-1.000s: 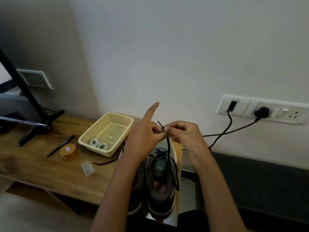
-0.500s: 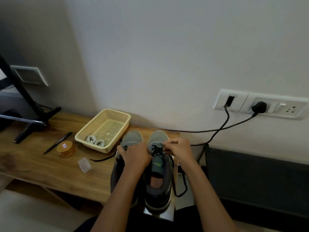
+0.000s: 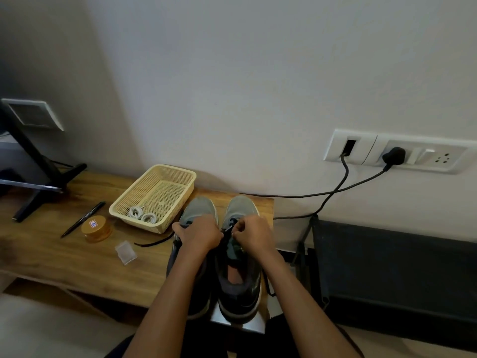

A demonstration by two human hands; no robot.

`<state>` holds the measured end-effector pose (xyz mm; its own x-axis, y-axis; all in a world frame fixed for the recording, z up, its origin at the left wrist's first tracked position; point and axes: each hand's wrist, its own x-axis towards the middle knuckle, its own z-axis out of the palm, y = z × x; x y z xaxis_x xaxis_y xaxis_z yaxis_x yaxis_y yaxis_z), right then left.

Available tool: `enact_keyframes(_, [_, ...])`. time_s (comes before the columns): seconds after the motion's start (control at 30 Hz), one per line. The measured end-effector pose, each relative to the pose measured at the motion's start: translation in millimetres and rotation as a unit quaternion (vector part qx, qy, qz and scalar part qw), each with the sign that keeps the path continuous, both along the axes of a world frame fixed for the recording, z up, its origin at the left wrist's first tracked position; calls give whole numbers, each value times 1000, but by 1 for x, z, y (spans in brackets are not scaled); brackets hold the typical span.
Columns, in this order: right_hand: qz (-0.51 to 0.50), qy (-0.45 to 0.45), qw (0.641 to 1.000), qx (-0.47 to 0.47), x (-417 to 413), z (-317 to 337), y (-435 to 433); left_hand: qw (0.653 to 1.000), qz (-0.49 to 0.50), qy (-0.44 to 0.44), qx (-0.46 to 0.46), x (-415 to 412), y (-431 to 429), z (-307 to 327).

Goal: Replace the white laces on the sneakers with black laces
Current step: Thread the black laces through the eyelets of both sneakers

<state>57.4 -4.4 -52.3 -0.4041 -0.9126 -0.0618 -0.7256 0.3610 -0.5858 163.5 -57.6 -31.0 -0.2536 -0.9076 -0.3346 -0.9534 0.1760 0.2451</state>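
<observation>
Two grey sneakers stand side by side at the right end of the wooden table (image 3: pixel 64 257), toes toward the wall. My right hand (image 3: pixel 254 235) pinches the black lace (image 3: pixel 228 229) at the eyelets of the right sneaker (image 3: pixel 241 277). My left hand (image 3: pixel 200 235) lies curled over the lacing of the left sneaker (image 3: pixel 198 206) and touches that lace; its fingertips are hidden. Another black lace end (image 3: pixel 152 242) trails on the table left of the shoes. Two coiled white laces (image 3: pixel 142 215) lie in the cream basket (image 3: pixel 170 173).
A pen (image 3: pixel 82 219), an amber round tin (image 3: pixel 96 228) and a small clear plastic box (image 3: pixel 126 252) lie left of the shoes. A black stand (image 3: pixel 38 177) occupies the far left. Black cables (image 3: pixel 335 192) run from the wall sockets (image 3: pixel 395 153) past a dark unit (image 3: pixel 395 275) on the right.
Both hands came down from mid-air, where they held the lace tip up, to the eyelets of the right sneaker. Between the last two frames they barely moved.
</observation>
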Motion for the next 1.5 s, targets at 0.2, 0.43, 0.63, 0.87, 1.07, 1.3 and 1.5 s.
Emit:
enact_keyframes(0.2, [-6, 3, 1000, 4, -2, -1, 1, 1000, 7, 19, -7, 0, -2, -3])
enact_keyframes(0.43, [-30, 42, 998, -18, 9, 0, 5, 999, 2, 37, -2, 0, -2, -2])
enact_keyframes(0.63, [-55, 19, 998, -11, 17, -2, 6, 998, 1, 53, -16, 2, -4, -6])
enact_keyframes(0.87, [-119, -36, 992, -36, 24, -4, 12, 999, -7, 22, -50, -7, 9, 7])
enact_keyframes(1.07, [-109, -27, 993, -32, 20, -1, 10, 998, -5, 20, -56, -5, 12, 14])
enact_keyframes(1.3, [-41, 108, 993, 3, 8, 1, 15, 992, -43, 3, -122, -1, 10, 11])
enact_keyframes(1.5, [-13, 94, 995, -5, 12, 0, 11, 995, -51, 10, -83, 0, 4, 1])
